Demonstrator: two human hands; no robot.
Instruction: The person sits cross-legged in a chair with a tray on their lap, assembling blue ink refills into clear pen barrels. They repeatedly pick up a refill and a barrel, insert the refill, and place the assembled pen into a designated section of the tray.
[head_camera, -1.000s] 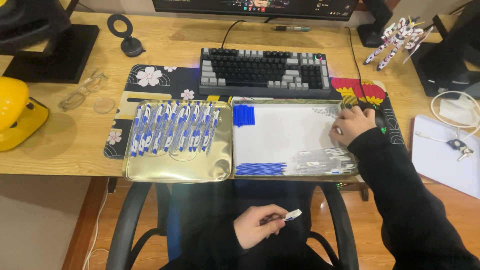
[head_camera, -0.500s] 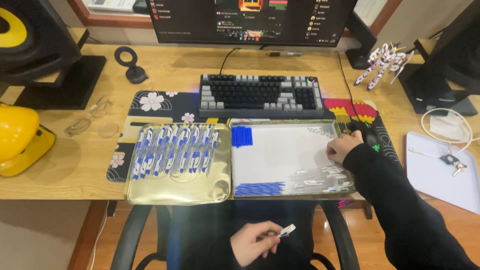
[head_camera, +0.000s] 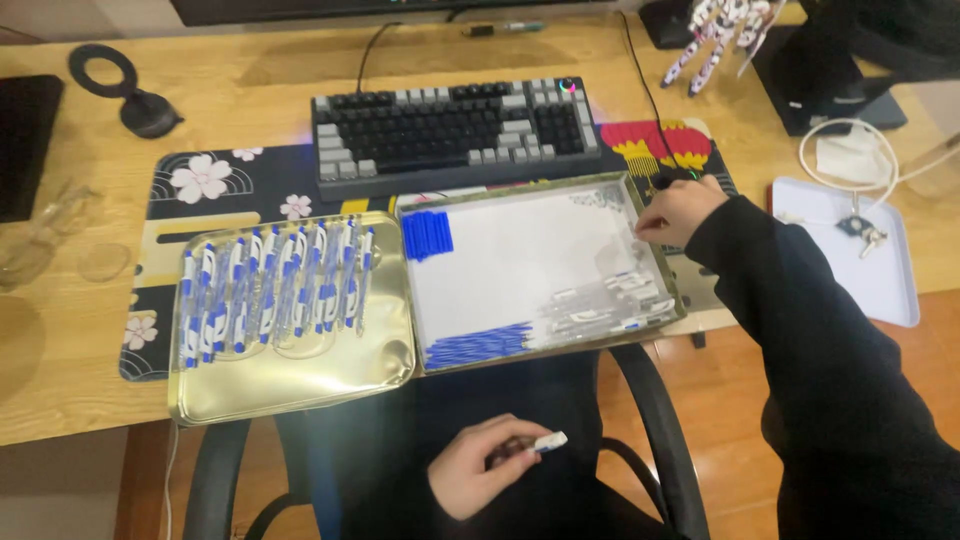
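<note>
My left hand (head_camera: 478, 478) rests low over my lap, below the desk edge, pinching a small white pen part (head_camera: 551, 441) between thumb and fingers. My right hand (head_camera: 678, 212), in a black sleeve, reaches to the far right rim of the right tray (head_camera: 520, 262), fingers curled down; whatever they pinch is hidden. That white-lined tray holds a block of blue caps (head_camera: 428, 234), a row of blue refills (head_camera: 478, 346) and a pile of clear barrels (head_camera: 612, 300). The gold left tray (head_camera: 290, 396) carries a row of several blue-and-white pens (head_camera: 270, 290).
A dark keyboard (head_camera: 450, 125) lies behind the trays on a flowered desk mat (head_camera: 205, 180). A white tray with keys (head_camera: 868, 262) sits at the right, a small figure (head_camera: 715, 30) at the back right. Chair arms (head_camera: 655, 440) flank my lap.
The view has shifted down and closer to the desk. My right hand stays at the right tray's far edge and my left hand stays in my lap with the small part.
</note>
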